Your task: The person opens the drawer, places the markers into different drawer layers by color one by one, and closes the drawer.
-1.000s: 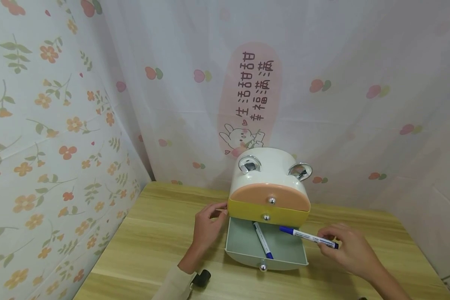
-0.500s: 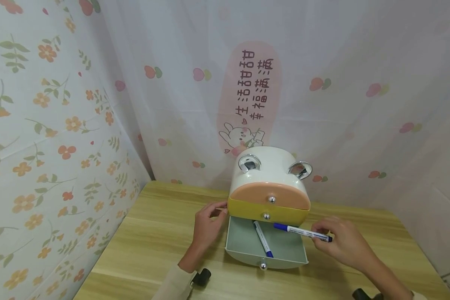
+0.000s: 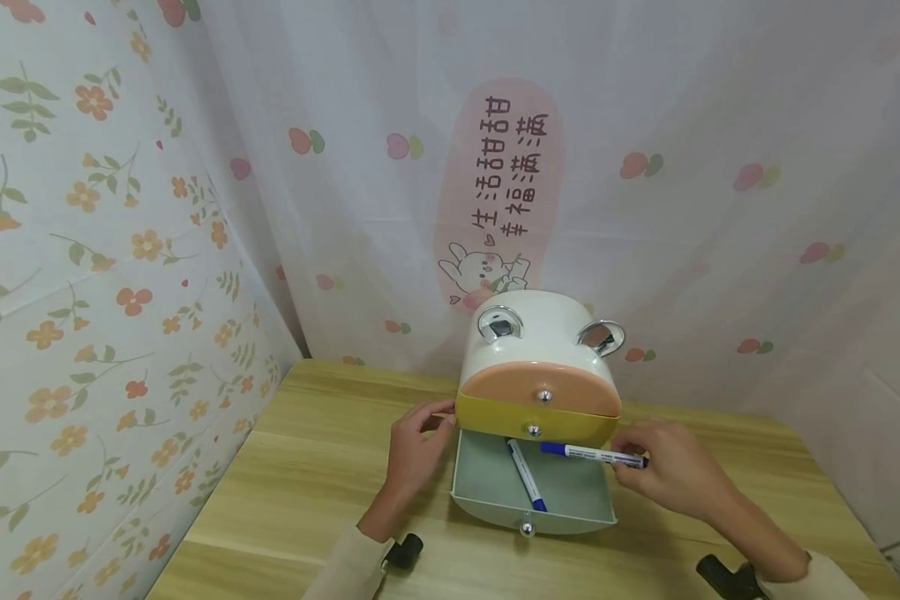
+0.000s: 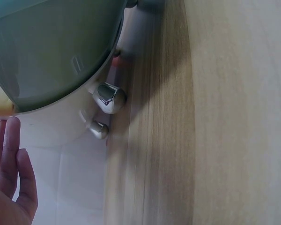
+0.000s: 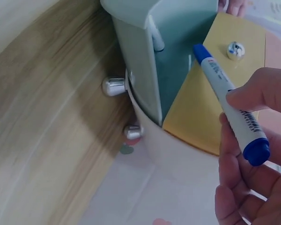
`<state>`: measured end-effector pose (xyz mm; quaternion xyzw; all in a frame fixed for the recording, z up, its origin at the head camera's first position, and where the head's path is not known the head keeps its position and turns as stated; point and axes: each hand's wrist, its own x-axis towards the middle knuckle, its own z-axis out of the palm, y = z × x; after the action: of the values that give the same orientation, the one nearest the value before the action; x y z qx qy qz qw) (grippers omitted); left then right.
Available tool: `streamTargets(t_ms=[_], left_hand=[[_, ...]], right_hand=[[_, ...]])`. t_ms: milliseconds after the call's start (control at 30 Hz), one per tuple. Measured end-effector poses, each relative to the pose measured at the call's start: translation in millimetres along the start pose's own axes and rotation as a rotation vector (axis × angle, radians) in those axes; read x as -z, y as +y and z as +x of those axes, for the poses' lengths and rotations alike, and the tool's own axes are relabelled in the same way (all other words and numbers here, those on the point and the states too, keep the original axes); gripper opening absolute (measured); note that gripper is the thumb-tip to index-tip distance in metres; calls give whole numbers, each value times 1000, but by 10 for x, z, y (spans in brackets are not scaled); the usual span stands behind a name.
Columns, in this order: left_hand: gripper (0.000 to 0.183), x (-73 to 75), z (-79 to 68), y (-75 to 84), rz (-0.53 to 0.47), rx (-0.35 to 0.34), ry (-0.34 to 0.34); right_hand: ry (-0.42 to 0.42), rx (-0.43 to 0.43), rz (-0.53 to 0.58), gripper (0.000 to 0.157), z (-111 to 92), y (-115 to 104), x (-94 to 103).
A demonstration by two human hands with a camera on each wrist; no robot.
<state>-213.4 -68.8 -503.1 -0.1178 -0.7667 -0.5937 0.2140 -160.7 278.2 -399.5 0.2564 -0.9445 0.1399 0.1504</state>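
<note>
My right hand [image 3: 667, 467] pinches a white marker with blue ends [image 3: 592, 455] between thumb and fingers. The marker's blue cap points left, over the pulled-out green bottom drawer [image 3: 487, 475]. In that drawer a second blue-capped marker [image 3: 526, 475] lies slanted. My left hand [image 3: 417, 442] rests its fingertips at the left side of the small cabinet [image 3: 532, 329], by the yellow middle drawer [image 3: 495, 419]. The left wrist view shows the left fingers [image 4: 9, 150] straight, right at the cabinet's side. The orange top drawer [image 3: 517, 387] and the yellow one are closed.
The cabinet stands on a wooden table [image 3: 307, 467] close to a printed curtain [image 3: 367, 208]. Two chrome rings [image 3: 499, 325] rise from its top like eyes. A silver knob [image 3: 527, 528] sticks out from the green drawer's front. Rounded silver feet [image 5: 114, 86] show below the cabinet.
My right hand has moved left and slightly up, bringing its marker farther over the green drawer. The left hand stays at the cabinet's side.
</note>
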Motion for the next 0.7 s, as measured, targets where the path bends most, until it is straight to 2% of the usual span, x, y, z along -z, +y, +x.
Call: streamTargets(t_ms=[433,700], left_hand=[[20,4,7,-26,-21,24,-25],[22,9,-1,-37,-32,22,-20]], right_hand=[[-147,-61,-110,14,204,-234,-1],[-200,-124,-165,26,284,-410,-37]])
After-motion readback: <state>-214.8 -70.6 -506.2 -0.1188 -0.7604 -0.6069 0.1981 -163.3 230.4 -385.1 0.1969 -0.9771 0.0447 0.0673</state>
